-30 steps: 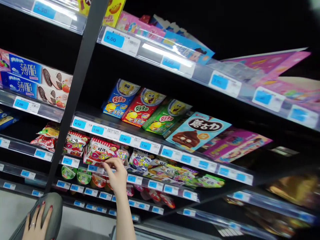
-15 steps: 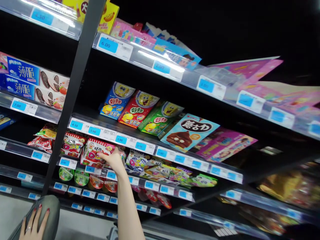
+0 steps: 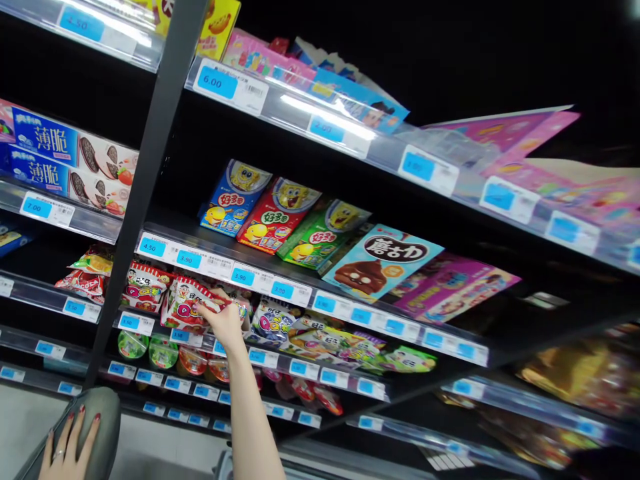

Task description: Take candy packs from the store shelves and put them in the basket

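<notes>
My right hand (image 3: 223, 322) reaches up to a shelf of sweets and pinches the edge of a red and white candy bag (image 3: 186, 305), fingers closed on it. More bags of the same kind (image 3: 145, 285) lie to its left. My left hand (image 3: 67, 445), with red nails and a ring, rests with spread fingers on a grey rounded handle (image 3: 100, 420) at the bottom left.
Black shelves with blue price tags (image 3: 188, 259) fill the view. Cartoon snack boxes (image 3: 274, 213) and a light blue chocolate box (image 3: 381, 260) sit one shelf above. Cookie boxes (image 3: 65, 163) are at left, jelly cups (image 3: 163, 352) below, a dark upright post (image 3: 150, 167) between bays.
My right hand rose from the shelf rail to the red and white bag and closed on its edge. My left hand stayed on the grey handle.
</notes>
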Tool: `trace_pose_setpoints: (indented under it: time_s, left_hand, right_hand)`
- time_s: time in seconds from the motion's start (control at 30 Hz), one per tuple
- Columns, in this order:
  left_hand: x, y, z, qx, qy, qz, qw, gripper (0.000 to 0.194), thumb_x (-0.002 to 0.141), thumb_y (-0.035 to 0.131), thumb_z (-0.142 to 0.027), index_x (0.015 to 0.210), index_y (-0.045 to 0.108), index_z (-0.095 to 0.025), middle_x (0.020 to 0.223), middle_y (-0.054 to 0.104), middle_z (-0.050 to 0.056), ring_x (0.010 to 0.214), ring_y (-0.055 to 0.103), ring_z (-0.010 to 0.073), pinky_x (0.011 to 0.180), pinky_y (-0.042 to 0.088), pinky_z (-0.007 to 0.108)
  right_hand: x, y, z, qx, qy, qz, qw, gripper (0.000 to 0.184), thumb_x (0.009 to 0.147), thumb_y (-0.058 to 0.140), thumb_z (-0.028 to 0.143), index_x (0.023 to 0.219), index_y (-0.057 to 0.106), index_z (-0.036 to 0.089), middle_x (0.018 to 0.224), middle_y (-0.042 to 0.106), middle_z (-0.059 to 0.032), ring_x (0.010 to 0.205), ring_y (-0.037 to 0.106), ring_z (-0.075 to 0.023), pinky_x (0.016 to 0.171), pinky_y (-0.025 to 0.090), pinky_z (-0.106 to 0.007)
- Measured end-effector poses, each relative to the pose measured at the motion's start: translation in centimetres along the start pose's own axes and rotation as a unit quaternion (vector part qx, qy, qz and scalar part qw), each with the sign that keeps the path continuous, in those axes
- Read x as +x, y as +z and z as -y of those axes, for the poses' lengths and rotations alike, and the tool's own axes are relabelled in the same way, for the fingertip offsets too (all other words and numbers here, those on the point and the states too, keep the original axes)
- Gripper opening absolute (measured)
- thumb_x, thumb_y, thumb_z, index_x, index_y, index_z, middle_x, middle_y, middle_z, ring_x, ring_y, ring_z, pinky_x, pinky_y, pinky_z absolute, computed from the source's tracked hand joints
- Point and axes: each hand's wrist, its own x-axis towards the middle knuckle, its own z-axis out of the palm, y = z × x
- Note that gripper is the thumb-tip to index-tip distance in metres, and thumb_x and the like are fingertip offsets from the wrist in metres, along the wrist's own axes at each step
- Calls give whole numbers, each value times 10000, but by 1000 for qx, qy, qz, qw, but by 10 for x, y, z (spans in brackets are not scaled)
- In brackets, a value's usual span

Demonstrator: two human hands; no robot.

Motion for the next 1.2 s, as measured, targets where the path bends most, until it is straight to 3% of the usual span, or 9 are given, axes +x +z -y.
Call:
trace_pose_setpoints:
  time_s: [0.13,0.3,0.57,0.63,0.73,0.83,0.9,1.1,1.2]
  left_hand:
    - [-2,4,4,3,4,-23,1000,641,644,558,-290,1279,494,-232,1390,445,176,1274,373,395,1023,197,598]
    - [1,-12,1,0,-2,-10,1000,630,640,566,-314,1263,511,-232,1376,459,177,1259,401,388,1016,221,585]
    - [-1,-26,-1,-18,-7,15,1000,619,672,557,-285,1282,503,-195,1381,446,202,1259,390,412,1003,229,620]
    - [9,-47,-10,-20,38,-14,999,628,675,553,-223,1298,490,-178,1396,437,184,1280,362,394,1019,221,611]
    - [48,-105,-43,-59,213,-99,970,638,808,453,-203,1417,263,-225,1482,328,77,1368,225,265,1098,181,500]
    - [103,-159,-86,-90,234,-179,951,670,835,449,-270,1435,178,-144,1502,251,147,1386,148,301,1109,131,520]
    - [133,-174,-112,-97,214,-189,953,699,835,461,-368,1418,209,-76,1488,239,213,1379,143,351,1101,124,558]
    - [160,-138,-142,-146,181,-185,955,609,852,446,-412,1367,354,-100,1439,351,215,1357,208,381,1079,28,653]
    - [161,-121,-145,-175,171,-180,953,587,850,460,-398,1345,391,-91,1419,376,230,1341,242,396,1069,78,662]
  right_hand:
    - [-3,11,-6,11,-40,-67,997,160,590,695,284,595,563,193,610,610,11,635,576,-173,645,472,-309]
    - [-2,17,-18,38,-52,-118,991,195,603,680,318,572,531,196,656,633,-13,648,574,-177,673,468,-333]
    - [2,9,-5,31,-52,-86,994,199,627,685,269,577,510,188,620,609,11,621,556,-154,609,450,-281]
    - [1,11,-2,31,-63,-83,994,191,639,668,265,574,504,191,643,617,5,640,561,-156,626,455,-284]
    - [0,14,-3,30,-81,-89,992,178,650,655,263,582,506,193,645,609,7,637,554,-151,629,455,-289]
    - [-1,16,-4,26,-105,-89,990,171,661,655,247,588,509,196,636,600,12,634,557,-151,631,461,-296]
    - [-1,15,-1,22,-129,-84,988,179,671,653,236,584,502,198,647,611,7,650,576,-160,635,473,-305]
    - [-11,17,7,-6,-239,-87,967,135,739,607,163,630,544,211,746,676,-16,764,641,-195,779,502,-407]
    - [-24,21,11,-72,-371,-82,922,157,763,578,88,777,619,240,849,702,-21,853,654,-212,834,499,-479]
